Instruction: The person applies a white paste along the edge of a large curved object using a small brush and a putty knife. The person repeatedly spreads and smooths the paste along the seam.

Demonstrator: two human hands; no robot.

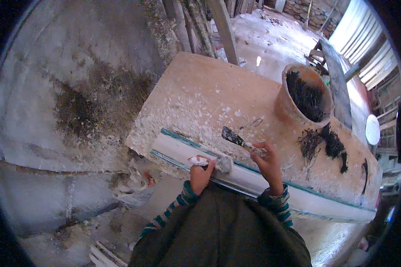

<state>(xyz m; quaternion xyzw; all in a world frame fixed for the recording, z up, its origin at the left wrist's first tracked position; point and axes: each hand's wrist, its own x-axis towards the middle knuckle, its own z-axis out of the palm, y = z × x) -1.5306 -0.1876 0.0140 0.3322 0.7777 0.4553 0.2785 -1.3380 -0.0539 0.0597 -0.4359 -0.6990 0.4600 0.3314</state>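
Observation:
A long white moulding strip (pixel 178 149) with teal edges lies along the near side of a tan board table. Over it, my left hand (pixel 201 176) is closed around a scraper (pixel 225 165) with a broad, whitish-grey end. The scraper's end is at the strip's surface; I cannot tell whether it presses on it. My right hand (pixel 268 163) grips a slim tool (pixel 233 136) with a dark end spattered white, held above the board just beyond the strip. Its exact kind is unclear.
White flakes and spatter cover the board table (pixel 200 73). A tan bucket (pixel 286 100) of dark fibres stands at its right, with loose fibre clumps (pixel 334 144) beside it. Wooden planks (pixel 225 31) lean beyond the far edge. A stained grey surface (pixel 35 102) is at left.

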